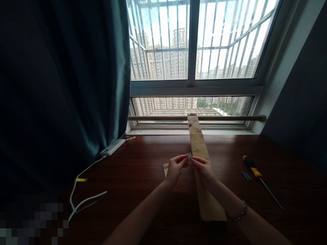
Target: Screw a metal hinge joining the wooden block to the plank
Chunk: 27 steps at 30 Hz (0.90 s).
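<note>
Between the fingertips of both hands is a small metal hinge (189,158), a flat piece with what look like holes. My left hand (176,167) pinches it from the left, and my right hand (203,168) grips its right side. Beneath my right hand and forearm runs a long pale wooden board (200,144), lying lengthwise on the dark table (148,149) with its far end at the window rail. A smaller wood piece (166,169) shows partly from behind my left hand.
To the right lie a yellow-and-black screwdriver (255,172) and several screws (246,176). At the left are a white power strip (112,147), a white cable (87,200) and a yellow strip (81,180). A blue curtain (109,85) hangs beside the window.
</note>
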Tool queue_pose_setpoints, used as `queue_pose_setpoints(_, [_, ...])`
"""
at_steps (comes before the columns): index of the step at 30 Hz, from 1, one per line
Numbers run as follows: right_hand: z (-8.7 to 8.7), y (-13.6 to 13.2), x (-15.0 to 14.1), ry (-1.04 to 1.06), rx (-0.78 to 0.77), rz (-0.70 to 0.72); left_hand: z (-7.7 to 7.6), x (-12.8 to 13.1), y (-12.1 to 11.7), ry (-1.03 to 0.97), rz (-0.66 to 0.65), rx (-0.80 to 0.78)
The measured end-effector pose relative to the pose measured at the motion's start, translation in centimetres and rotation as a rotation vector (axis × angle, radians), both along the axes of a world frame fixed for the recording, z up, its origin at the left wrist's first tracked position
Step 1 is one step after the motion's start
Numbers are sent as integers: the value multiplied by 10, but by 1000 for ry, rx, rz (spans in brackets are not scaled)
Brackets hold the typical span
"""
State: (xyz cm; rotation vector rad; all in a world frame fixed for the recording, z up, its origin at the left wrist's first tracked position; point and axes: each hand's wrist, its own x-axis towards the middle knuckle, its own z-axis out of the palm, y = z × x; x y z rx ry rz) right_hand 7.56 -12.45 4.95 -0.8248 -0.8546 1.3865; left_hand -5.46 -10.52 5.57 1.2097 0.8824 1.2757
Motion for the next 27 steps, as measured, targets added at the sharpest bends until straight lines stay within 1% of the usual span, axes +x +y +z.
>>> queue_pose_setpoints(4, [3,-3,0,-99,138,-65,4,2,-5,44,-98,94])
queue_pose_setpoints(6, [5,-4,0,-140,178,-104,5,2,-6,57,-132,134])
queue_pose_setpoints(9, [6,-3,1,-189,189,-159,4,2,-6,40,-146,160])
queue_pose_setpoints(12, [3,-2,1,-192,175,-177,2,1,-4,20,-154,170])
queue_pose_setpoints(15, [1,-3,1,-154,156,-158,1,0,-2,18,-145,157])
queue_pose_setpoints(19, [2,-5,-1,-138,175,-123,2,-2,-1,18,-128,123])
queue_pose_setpoints(23, [2,-5,-3,-157,148,-124,1,-2,-1,-1,-21,44])
queue_pose_setpoints(27, [-1,-4,-2,-177,105,-180,1,-1,-2,-1,47,10])
